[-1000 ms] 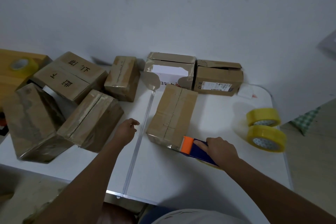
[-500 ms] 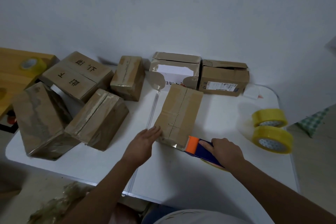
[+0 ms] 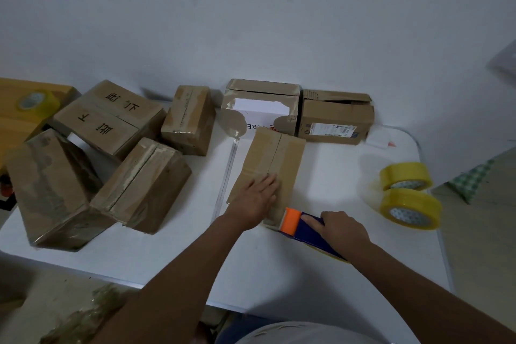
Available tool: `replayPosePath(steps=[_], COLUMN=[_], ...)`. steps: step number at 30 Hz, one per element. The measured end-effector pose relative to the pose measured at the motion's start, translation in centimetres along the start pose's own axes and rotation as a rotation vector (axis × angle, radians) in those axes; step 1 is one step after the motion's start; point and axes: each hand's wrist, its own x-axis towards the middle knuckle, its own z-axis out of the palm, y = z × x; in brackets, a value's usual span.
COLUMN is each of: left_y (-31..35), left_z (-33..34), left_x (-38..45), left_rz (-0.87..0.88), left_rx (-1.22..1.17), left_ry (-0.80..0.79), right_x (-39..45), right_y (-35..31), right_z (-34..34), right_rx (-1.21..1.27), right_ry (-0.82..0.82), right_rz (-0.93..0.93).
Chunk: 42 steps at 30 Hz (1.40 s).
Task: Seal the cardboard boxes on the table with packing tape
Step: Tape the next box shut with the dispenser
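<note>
A long cardboard box (image 3: 276,153) lies in the middle of the white table (image 3: 173,254), its centre seam running away from me. My left hand (image 3: 255,200) rests flat on the box's near end, fingers straight. My right hand (image 3: 342,229) grips a blue tape dispenser with an orange head (image 3: 300,225). The orange head touches the box's near right corner. The tape roll in the dispenser is mostly hidden under my hand.
Several more cardboard boxes crowd the left side (image 3: 142,184) and the back by the wall (image 3: 335,117). Two yellow tape rolls (image 3: 409,194) sit at the right edge. Another roll (image 3: 37,100) rests on a wooden surface at far left.
My left hand moved from the bare table left of the box onto the box's near end. The right hand and dispenser stayed at the near corner.
</note>
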Motion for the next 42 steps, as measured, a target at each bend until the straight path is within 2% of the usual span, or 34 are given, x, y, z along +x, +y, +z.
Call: replayPosePath(steps=[6, 12, 22, 27, 30, 33, 42], left_y=[-0.7, -0.8, -0.8, -0.5, 0.1, 0.9, 1.2], left_z=[2.9, 2.6, 2.7, 2.8, 3.5, 4.2, 4.8], left_x=[0.0, 0.4, 0.5, 0.3, -0.2, -0.8, -0.6], left_rz=[-0.039, -0.027, -0.045, -0.070, -0.155, -0.246, -0.310], left_rx=[0.100, 0.150, 0.162, 0.146, 0.081, 0.027, 0.040], left_ry=[0.001, -0.065, -0.049, -0.023, 0.039, 0.087, 0.104], right_x=[-0.1, -0.1, -1.4, -1.4, -1.3, -1.1, 0.1], right_y=[1.0, 2.0, 6.1, 5.7, 6.4, 6.6, 4.1], right_z=[-0.5, -0.6, -0.8, -1.3, -1.9, -2.5, -1.8], right_rx=[0.019, 0.017, -0.067, 0.009, 0.143, 0.143, -0.034], right_ry=[0.024, 0.069, 0.069, 0.010, -0.086, -0.150, 0.038], right_rz=[0.006, -0.027, 0.013, 0.036, 0.061, 0.022, -0.039])
